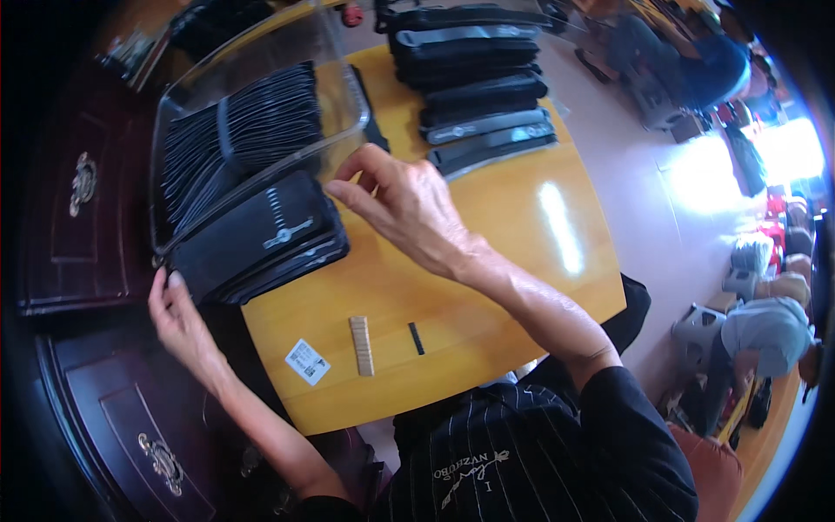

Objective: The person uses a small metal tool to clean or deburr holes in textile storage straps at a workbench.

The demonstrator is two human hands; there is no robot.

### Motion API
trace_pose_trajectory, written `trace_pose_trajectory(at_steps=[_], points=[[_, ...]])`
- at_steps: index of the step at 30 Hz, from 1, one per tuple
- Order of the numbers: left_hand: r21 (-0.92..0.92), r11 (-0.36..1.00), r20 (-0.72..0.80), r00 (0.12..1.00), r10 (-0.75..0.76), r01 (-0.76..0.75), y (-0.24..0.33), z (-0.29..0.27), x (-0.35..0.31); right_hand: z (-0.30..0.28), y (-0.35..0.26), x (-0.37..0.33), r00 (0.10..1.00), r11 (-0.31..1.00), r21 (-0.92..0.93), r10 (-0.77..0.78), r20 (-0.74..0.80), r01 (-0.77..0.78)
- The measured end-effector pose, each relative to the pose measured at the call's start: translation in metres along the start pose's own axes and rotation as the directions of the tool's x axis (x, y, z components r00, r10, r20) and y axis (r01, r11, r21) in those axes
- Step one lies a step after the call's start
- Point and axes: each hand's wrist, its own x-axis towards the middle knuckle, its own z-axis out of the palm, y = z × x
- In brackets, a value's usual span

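A stack of flat black pouches [239, 230] with pale print lies at the left of the yellow table, partly over its edge. Beside the stack's near left corner is my left hand [181, 326], thumb and fingers apart. Just off the stack's right end hovers my right hand [404, 202], fingers loosely curled, with a small gap between thumb and fingertip and nothing visible in it. Nearer to me on the table lie a white printed label [308, 362], a tan segmented strip [362, 345] and a short black strip [417, 337].
Behind the pouches stands a clear plastic bin [348, 100] holding a banded row of black pouches [261, 122]. Piles of black packaged goods [487, 87] lie at the table's far side. Dark wooden cabinets [104, 209] border the left. Other people sit at right.
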Motion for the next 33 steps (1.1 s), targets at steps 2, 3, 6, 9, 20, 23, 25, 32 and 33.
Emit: trace_pose_trajectory(at_steps=[2,3,6,9,20,23,25,32,33], points=[[0.010,0.998,-0.073,0.996,0.057,-0.057,0.020,-0.003,-0.020,-0.029,0.019,-0.013,0.999,0.998,-0.060,-0.008,-0.031,0.006],[0.111,0.988,-0.102,0.988,0.119,-0.108,0.029,-0.010,-0.029,-0.046,0.027,-0.021,0.998,0.980,-0.197,-0.013,-0.064,0.000],[0.157,0.965,-0.080,0.972,0.223,-0.208,0.048,-0.014,-0.064,-0.089,0.062,-0.039,0.993,0.830,-0.556,-0.026,-0.112,-0.041],[-0.140,0.977,0.071,0.982,0.173,-0.162,0.073,0.016,-0.105,-0.092,0.092,-0.039,0.990,0.822,-0.566,-0.124,-0.064,0.066],[-0.264,0.632,0.606,0.384,0.696,-0.728,0.112,0.227,-0.106,-0.072,0.130,-0.047,0.939,0.724,-0.655,-0.339,-0.064,0.216],[-0.279,0.517,0.638,0.246,0.730,-0.809,0.116,0.267,-0.099,-0.068,0.135,-0.050,0.932,0.744,-0.639,-0.343,-0.115,0.195],[-0.306,0.461,0.662,0.163,0.732,-0.833,0.108,0.282,-0.095,-0.076,0.130,-0.055,0.965,0.798,-0.588,-0.240,-0.107,0.133],[-0.278,0.390,0.692,0.098,0.715,-0.878,0.100,0.289,-0.114,-0.094,0.133,-0.075,0.988,0.841,-0.532,-0.146,-0.055,0.095],[-0.246,0.365,0.693,0.101,0.714,-0.898,0.100,0.287,-0.113,-0.097,0.128,-0.079,0.991,0.837,-0.535,-0.134,-0.001,0.113]])
